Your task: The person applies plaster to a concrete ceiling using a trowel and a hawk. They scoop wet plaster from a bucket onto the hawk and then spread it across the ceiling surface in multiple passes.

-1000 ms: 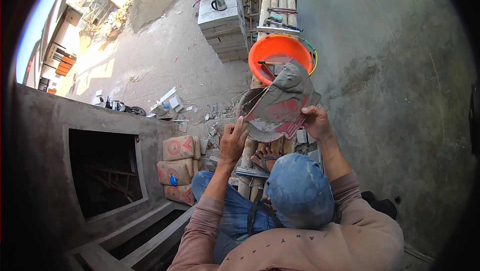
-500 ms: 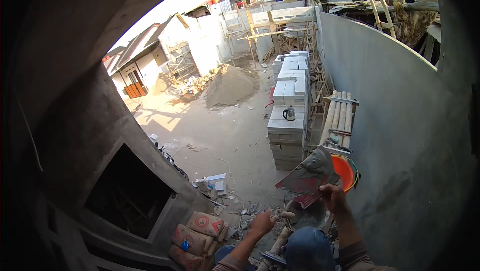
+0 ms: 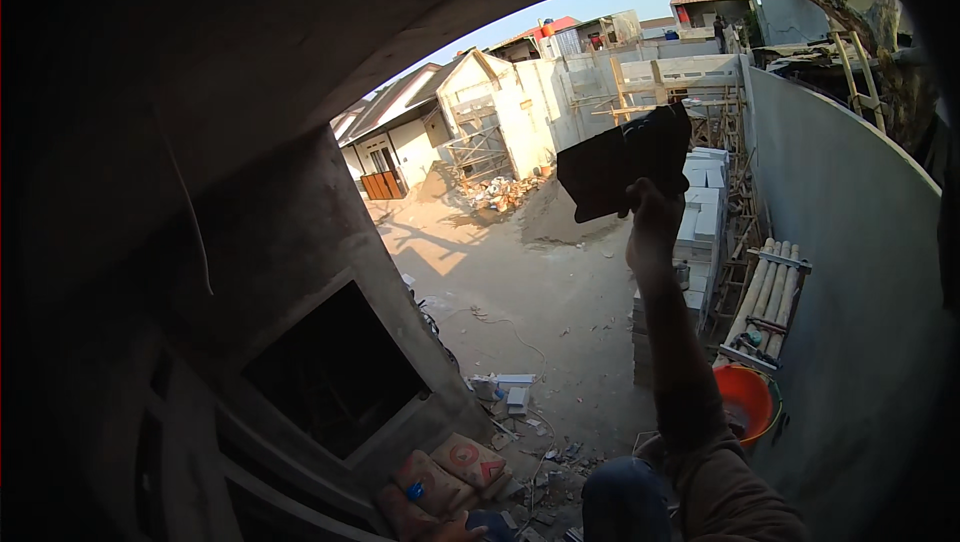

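My right hand point(image 3: 652, 217) is raised high in front of me, the arm stretched up and forward. Its fingers are closed on the lower edge of a flat mortar board point(image 3: 622, 164). The board is a dark shape against the bright yard, so any mortar on it is hard to make out. Low in view, beside the cement bags point(image 3: 470, 467) and my knee, a small part of my left hand point(image 3: 458, 529) shows; its fingers are hidden. An orange bucket point(image 3: 768, 412) with grey material inside stands to the right of my right forearm.
A stack of pale blocks point(image 3: 700, 227) rises behind my right arm. Bamboo poles point(image 3: 765, 292) lean by the grey wall point(image 3: 850, 202) at right. Rubble point(image 3: 560, 467) litters the ground ahead. A dark window opening point(image 3: 335, 377) is at left, a sand heap point(image 3: 570, 212) farther off.
My right hand has lifted the mortar board up and away from beside the bucket. My left hand, which held a handled tool, has dropped to the lower edge. The view has shifted.
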Tool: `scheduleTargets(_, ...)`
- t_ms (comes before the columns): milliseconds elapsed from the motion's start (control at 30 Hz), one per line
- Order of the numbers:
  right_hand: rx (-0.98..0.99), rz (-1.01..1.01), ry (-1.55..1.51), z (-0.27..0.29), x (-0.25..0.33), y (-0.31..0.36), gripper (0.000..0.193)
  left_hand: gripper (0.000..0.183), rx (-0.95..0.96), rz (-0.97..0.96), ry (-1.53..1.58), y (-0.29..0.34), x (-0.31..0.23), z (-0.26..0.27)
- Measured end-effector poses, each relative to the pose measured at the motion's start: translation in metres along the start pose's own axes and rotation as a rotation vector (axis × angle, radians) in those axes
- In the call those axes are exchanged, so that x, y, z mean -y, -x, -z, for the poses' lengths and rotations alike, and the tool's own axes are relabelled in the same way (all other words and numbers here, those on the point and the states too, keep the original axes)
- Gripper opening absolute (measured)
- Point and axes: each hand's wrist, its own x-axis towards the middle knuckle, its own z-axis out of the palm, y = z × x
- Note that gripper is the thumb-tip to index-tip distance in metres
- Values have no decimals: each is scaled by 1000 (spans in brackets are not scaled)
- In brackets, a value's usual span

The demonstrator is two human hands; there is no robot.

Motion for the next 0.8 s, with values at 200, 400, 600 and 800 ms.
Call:
scheduleTargets(200,54,216,85,-86,-6,-46,6,24,-1120,-109,370,131,-104,237)
scheduleTargets(400,31,362,186,-95,-44,-64,9,44,-1869,-268,274,252,-197,451)
scheduleTargets(600,-23,338,696,-97,-64,-78,22,70,-1508,-200,656,222,-192,603)
scheduleTargets(800,-98,524,291,-117,-67,-97,45,41,-1963,-317,339,177,-195,629)
